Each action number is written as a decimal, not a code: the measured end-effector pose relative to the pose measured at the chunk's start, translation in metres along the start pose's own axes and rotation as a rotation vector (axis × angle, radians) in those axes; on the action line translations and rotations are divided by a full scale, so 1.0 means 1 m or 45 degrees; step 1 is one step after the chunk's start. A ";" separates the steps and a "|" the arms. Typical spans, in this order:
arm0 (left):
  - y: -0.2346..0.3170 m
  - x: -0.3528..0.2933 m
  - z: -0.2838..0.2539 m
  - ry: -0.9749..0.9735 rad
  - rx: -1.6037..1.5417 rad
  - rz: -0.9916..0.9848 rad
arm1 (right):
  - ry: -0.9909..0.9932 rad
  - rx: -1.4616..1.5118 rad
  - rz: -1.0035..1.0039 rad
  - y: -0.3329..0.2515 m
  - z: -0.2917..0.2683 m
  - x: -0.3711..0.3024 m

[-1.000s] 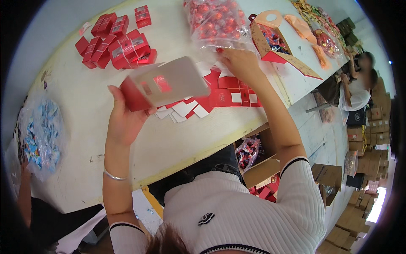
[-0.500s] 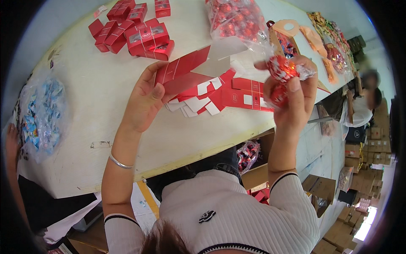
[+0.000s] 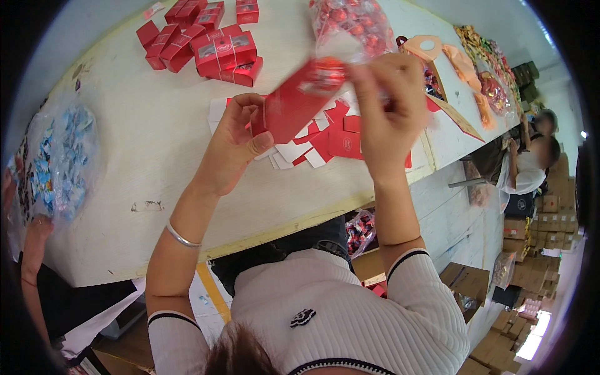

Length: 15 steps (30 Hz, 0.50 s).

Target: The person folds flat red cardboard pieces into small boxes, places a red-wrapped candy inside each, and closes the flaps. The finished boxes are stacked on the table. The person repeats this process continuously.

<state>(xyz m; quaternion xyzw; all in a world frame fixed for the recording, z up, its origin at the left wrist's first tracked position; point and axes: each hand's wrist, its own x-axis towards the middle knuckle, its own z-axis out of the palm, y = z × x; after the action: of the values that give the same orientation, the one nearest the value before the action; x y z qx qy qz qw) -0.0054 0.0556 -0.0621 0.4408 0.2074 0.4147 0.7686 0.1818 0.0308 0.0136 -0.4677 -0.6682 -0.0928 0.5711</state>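
Observation:
My left hand [image 3: 240, 140] grips a narrow red folding box [image 3: 287, 109] near its lower end, thumb on the near side. At the box's open upper end sits a shiny red-wrapped candy [image 3: 326, 75]. My right hand [image 3: 392, 109] is at that end with curled fingers, the tips touching the candy's wrapper. Motion smears these fingers, and whatever lies deeper in the palm is hidden. Beneath the box, a pile of flat red-and-white box blanks [image 3: 337, 139] lies on the table.
Filled red boxes [image 3: 225, 51] are grouped at the far left. A clear bag of red candies [image 3: 353, 25] stands at the back; a bag of blue-wrapped pieces [image 3: 65, 162] lies at left, beside another person's hand [image 3: 39, 228]. An open carton [image 3: 431, 78] sits at right.
My right hand has moved left, bringing the candy to the box's open end. The box has turned more upright in my left hand. Another person's hand has come further in at left.

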 end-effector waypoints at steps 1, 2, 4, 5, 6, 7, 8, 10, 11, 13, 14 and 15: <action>-0.001 0.000 -0.001 0.000 -0.005 0.014 | -0.153 -0.063 0.037 -0.006 0.003 -0.003; -0.001 0.000 -0.001 0.031 0.004 0.001 | -0.307 -0.126 0.073 -0.010 0.004 -0.005; -0.001 0.000 -0.001 0.088 0.015 -0.028 | -0.366 -0.139 0.134 -0.013 -0.002 0.000; -0.001 -0.001 -0.001 0.099 0.010 -0.015 | -0.307 -0.103 0.135 -0.015 -0.006 0.006; 0.000 -0.001 0.000 0.099 0.001 -0.006 | -0.245 -0.080 0.138 -0.015 -0.011 0.010; 0.001 0.000 0.001 0.100 -0.008 0.003 | -0.152 0.098 0.222 -0.009 -0.019 0.011; 0.002 0.000 0.002 0.091 -0.015 -0.004 | -0.079 0.519 0.293 -0.002 -0.025 0.014; 0.001 0.000 0.003 0.084 -0.018 -0.017 | 0.020 1.299 0.431 -0.010 -0.029 0.018; -0.001 0.000 0.003 0.069 0.002 -0.019 | -0.028 1.431 0.317 -0.001 -0.029 0.014; -0.004 0.000 0.002 0.038 0.049 -0.026 | 0.114 1.093 0.273 -0.012 -0.014 0.007; -0.004 0.000 0.002 0.030 0.035 -0.020 | 0.181 0.924 0.250 -0.018 -0.006 0.004; -0.004 0.000 0.003 0.020 0.020 -0.014 | 0.120 0.844 0.218 -0.019 -0.001 -0.002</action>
<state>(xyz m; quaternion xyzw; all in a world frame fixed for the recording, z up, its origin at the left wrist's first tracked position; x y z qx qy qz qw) -0.0021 0.0531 -0.0638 0.4424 0.2193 0.4122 0.7657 0.1686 0.0185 0.0204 -0.3061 -0.5933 0.1560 0.7280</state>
